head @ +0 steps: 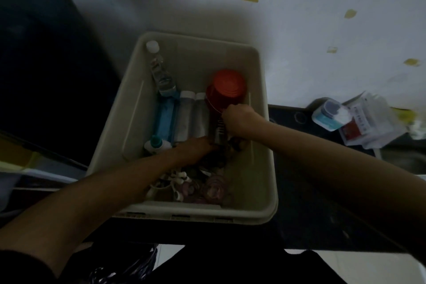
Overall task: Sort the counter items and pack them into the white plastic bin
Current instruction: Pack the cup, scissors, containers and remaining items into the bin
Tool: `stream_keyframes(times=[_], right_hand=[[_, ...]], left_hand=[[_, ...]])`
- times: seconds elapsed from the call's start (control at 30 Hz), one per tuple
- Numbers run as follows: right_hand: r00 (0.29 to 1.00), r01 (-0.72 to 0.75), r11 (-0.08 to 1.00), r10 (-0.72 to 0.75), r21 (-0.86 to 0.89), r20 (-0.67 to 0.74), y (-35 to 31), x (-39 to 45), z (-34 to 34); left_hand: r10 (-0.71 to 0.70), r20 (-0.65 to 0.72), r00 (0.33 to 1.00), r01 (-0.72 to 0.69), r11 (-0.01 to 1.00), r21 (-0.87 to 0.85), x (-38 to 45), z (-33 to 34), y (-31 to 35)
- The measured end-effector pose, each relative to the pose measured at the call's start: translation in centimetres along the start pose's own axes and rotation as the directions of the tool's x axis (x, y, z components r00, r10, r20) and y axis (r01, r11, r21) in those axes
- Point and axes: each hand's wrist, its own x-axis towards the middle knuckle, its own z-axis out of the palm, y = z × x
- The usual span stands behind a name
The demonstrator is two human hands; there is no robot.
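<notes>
While both bare arms are reaching down into the white plastic bin (265, 136) sitting on the dark counter (311, 191), the right hand (238, 119) is curling its fingers around a wire spring (220, 127) beside the red container (228, 90). The left hand (196, 148) is lying low among small dark items, its grip too dim to tell. A clear bottle (159, 71), blue box (164, 120) and two capped tubes (184, 115) are lying inside, with packets (366, 122) waiting well apart on the counter.
</notes>
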Motion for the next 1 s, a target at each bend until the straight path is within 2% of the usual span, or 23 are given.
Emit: stream_keyframes(times=[0.07, 0.13, 0.27, 0.37, 0.47, 0.53, 0.67, 0.77, 0.9, 1.0], right_hand=[[1.0, -0.004, 1.0, 0.005, 0.016, -0.016, 0.4, 0.0, -0.2], [1.0, -0.015, 0.999, 0.015, 0.032, -0.005, 0.5, 0.0, -0.4], [0.999, -0.021, 0.999, 0.02, 0.042, 0.026, 0.5, 0.1, -0.1], [0.998, -0.005, 0.999, 0.002, 0.041, 0.07, 0.3, -0.1, 0.2], [0.992, 0.033, 0.999, -0.037, 0.036, 0.121, -0.2, -0.5, 0.5], [0.989, 0.05, 0.998, -0.055, 0.035, 0.135, -0.3, -0.9, 0.5], [0.98, 0.082, 0.996, -0.088, 0.04, 0.176, -0.5, -1.1, 0.7], [0.976, 0.095, 0.995, -0.1, 0.037, 0.192, -1.1, -0.9, 1.2], [0.942, 0.12, 0.991, -0.134, 0.064, 0.308, -1.9, -1.1, 1.9], [0.951, 0.096, 0.995, -0.101, 0.032, 0.294, -2.4, 0.1, 3.2]], left_hand=[[0.189, 0.002, 0.982, -0.188, 0.978, 0.089, 0.3, 0.5, 0.0], [0.308, 0.029, 0.951, -0.309, 0.95, 0.038, 0.9, 1.5, 0.0], [0.364, 0.061, 0.929, -0.369, 0.923, 0.109, 0.8, 0.6, 0.4], [0.416, -0.014, 0.909, -0.409, 0.898, 0.161, 0.9, 0.5, 0.7], [0.456, -0.004, 0.89, -0.446, 0.872, 0.201, 1.0, 0.6, 0.2], [0.438, 0.023, 0.899, -0.432, 0.876, 0.213, 1.0, 1.0, -0.5], [0.315, 0.029, 0.949, -0.315, 0.931, 0.184, 0.6, 0.4, -0.9], [0.301, 0.072, 0.951, -0.309, 0.916, 0.254, 0.4, -0.4, -0.6], [0.25, 0.132, 0.959, -0.281, 0.898, 0.338, 0.3, -0.4, -0.5], [0.201, 0.177, 0.963, -0.251, 0.909, 0.334, 0.2, 0.0, -1.1]])
